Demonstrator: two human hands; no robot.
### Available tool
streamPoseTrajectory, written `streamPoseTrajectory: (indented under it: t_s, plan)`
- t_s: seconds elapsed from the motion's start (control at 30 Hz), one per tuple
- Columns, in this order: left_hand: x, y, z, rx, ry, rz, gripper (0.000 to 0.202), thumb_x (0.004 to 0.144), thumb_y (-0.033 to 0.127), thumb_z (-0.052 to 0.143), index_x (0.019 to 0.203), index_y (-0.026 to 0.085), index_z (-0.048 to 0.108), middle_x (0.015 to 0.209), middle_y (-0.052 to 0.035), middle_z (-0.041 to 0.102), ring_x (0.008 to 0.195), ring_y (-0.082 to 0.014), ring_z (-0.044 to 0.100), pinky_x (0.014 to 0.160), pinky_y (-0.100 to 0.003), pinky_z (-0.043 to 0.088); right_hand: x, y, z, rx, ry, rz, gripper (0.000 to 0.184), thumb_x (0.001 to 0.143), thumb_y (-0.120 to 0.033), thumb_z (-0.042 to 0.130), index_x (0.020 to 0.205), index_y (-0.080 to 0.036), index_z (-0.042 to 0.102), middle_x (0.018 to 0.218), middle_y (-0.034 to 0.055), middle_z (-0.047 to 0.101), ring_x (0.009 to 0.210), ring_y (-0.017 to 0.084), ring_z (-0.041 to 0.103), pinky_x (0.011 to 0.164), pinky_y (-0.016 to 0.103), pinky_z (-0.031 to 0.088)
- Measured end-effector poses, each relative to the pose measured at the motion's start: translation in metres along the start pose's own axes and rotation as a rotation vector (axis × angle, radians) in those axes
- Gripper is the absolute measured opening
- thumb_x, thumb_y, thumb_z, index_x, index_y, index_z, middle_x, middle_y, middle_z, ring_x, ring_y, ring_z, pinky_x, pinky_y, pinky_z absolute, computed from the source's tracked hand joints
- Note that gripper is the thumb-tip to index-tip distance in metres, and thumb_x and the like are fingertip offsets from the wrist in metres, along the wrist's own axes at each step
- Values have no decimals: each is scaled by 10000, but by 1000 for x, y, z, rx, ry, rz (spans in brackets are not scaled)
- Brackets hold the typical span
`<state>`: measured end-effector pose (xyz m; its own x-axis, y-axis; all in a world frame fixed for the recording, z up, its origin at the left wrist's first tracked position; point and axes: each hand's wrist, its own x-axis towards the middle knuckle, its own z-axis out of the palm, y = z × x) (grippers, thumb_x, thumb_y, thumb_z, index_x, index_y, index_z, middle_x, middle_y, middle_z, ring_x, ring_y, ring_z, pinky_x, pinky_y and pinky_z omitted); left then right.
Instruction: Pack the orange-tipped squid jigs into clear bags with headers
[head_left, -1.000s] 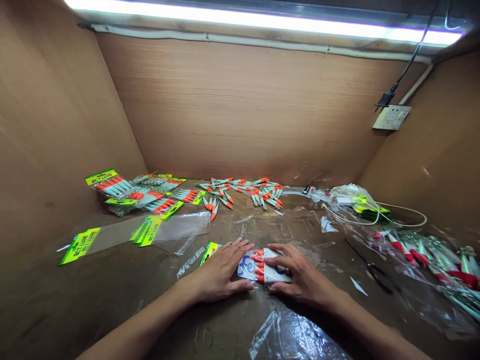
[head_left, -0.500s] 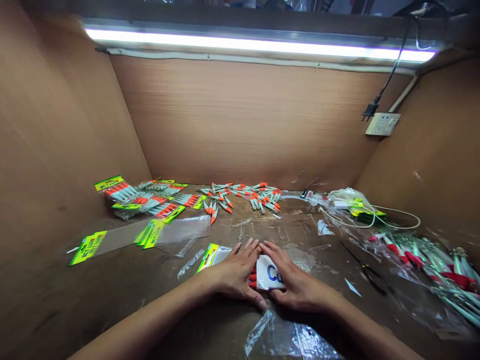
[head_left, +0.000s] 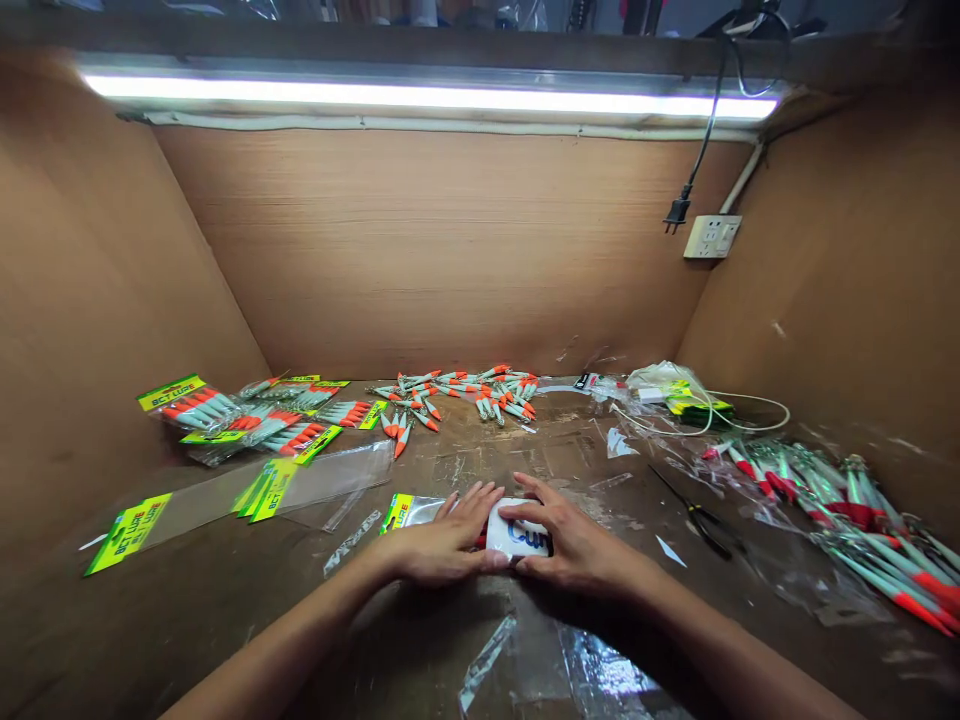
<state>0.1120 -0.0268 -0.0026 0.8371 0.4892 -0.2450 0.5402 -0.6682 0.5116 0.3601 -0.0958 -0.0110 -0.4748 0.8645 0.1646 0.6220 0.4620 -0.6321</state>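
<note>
Head cam: L hand (head_left: 454,540) splayed flat over pkt (head_left: 411,511), R hand (head_left: 574,535) grip round white block (head_left: 508,533), pkt might crease if block slips.

The left hand (head_left: 450,540) covered the middle of the yellow-and-green-headed bag (head_left: 399,513), leaving a sliver of red beside the white block (head_left: 514,535). The right hand (head_left: 574,540) hid some of the block's blue lettering. The bottom edge cut both forearms (head_left: 300,635) and a plastic sheet (head_left: 607,665); the right edge clipped red-tipped lures (head_left: 911,575). Overhead items (head_left: 424,12) were too cropped to identify.
</note>
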Motion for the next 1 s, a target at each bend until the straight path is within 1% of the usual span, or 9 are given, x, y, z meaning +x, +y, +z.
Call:
streamPoseTrajectory:
  t_s: [0.17, 0.33, 0.43, 0.5, 0.63, 0.73, 0.87, 0.93, 1.0]
  plan:
    - [2, -4, -7, -20, 121, -5, 854, 898, 649, 523, 1570, 236, 195, 1636, -141, 159, 1506, -342, 121, 1207, -556, 139, 1, 2, -3, -13, 17, 31, 907, 719, -310, 794, 1514, -281, 360, 1606, 149, 250, 1475, 296, 267, 1170, 461, 287]
    - [7, 2, 0, -34, 73, -50, 1037, 837, 702, 566, 1585, 211, 43, 1645, -153, 54, 1506, -373, 20, 1197, -606, 60, 1, 1, -3, -16, 26, -34, 548, 776, -338, 755, 1305, -272, 624, 1591, 107, 293, 1420, 296, 376, 1148, 421, 338]
    - [14, 4, -2, 1, 59, -36, 1243, 682, 724, 709, 1584, 203, 31, 1644, -176, 47, 1496, -415, -1, 1187, -623, 53, 2, 0, -3, -2, 52, -61, 484, 763, -350, 773, 1231, -266, 679, 1561, 89, 351, 1356, 286, 461, 1130, 405, 368]
    - [22, 4, -1, 24, 86, 2, 1277, 617, 718, 756, 1579, 202, 93, 1640, -184, 99, 1494, -430, 17, 1185, -617, 83, 3, -2, -4, 10, 71, -106, 455, 767, -334, 773, 1211, -278, 693, 1535, 66, 398, 1334, 269, 482, 1125, 388, 378]
    - [40, 9, 8, 93, 238, 134, 996, 602, 656, 788, 1418, 202, 443, 1485, -162, 424, 1428, -424, 285, 1170, -561, 198, 2, -8, -7, 11, 134, -149, 444, 773, -276, 763, 1211, -295, 695, 1467, 56, 482, 1322, 263, 484, 1124, 395, 382]
    - [45, 19, 9, 123, 385, 194, 835, 640, 577, 782, 1329, 188, 514, 1316, -147, 556, 1228, -369, 509, 1083, -492, 348, 0, -14, -12, 22, 244, -133, 483, 787, -288, 753, 1260, -277, 655, 1464, 85, 465, 1331, 282, 465, 1121, 425, 388]
    - [30, 29, -16, 40, 540, 205, 987, 592, 566, 815, 1421, 202, 421, 1268, -133, 588, 1122, -353, 551, 1022, -477, 394, -3, -17, -22, 59, 445, -126, 617, 874, -364, 668, 1442, -262, 449, 1483, 110, 426, 1359, 298, 422, 1134, 466, 366]
    - [15, 28, -37, -137, 646, 173, 933, 619, 598, 803, 1387, 205, 447, 1254, -119, 593, 1079, -323, 569, 959, -434, 442, -4, -16, -25, 67, 502, -97, 630, 900, -375, 637, 1470, -268, 390, 1466, 104, 441, 1327, 289, 450, 1121, 458, 379]
    - [-1, 21, -56, -353, 701, 118, 773, 733, 649, 701, 1323, 196, 491, 1111, -88, 633, 887, -258, 609, 788, -371, 490, -4, -14, -26, 70, 512, -57, 643, 908, -373, 628, 1483, -279, 355, 1442, 94, 460, 1271, 269, 495, 1094, 435, 407]
